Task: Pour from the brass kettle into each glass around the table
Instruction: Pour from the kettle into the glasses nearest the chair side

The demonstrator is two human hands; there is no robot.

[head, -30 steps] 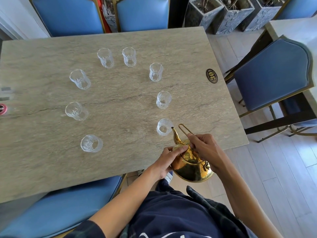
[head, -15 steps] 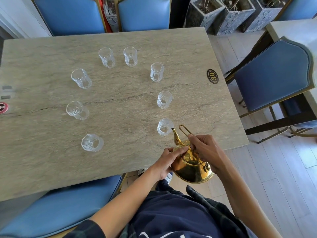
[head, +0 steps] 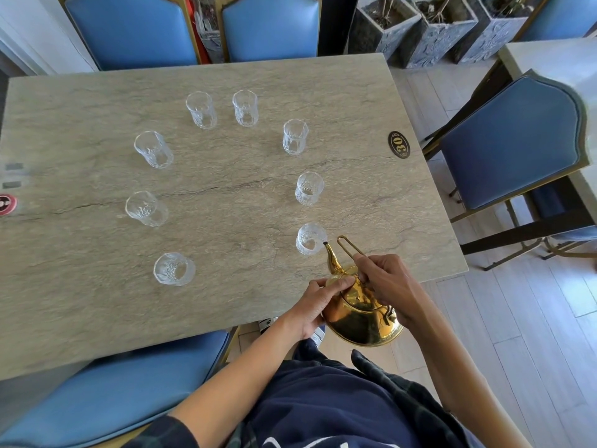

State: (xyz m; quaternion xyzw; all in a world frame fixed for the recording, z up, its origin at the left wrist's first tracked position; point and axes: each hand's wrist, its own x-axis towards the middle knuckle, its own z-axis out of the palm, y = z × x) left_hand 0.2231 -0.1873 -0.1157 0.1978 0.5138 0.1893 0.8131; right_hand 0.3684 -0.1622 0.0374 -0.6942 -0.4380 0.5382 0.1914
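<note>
I see the right hand [head: 389, 284] gripping the wire handle of a shiny round brass kettle [head: 361, 313], tilted at the near edge of the grey stone-look table [head: 226, 163], while the left hand [head: 318, 300] presses fingertips on its lid. Its spout sits at the rim of the nearest clear patterned glass [head: 310, 239]. Seven more clear glasses ring the table, with a black oval number plaque [head: 399, 144] to the right and blue padded chairs [head: 513, 140] around.
</note>
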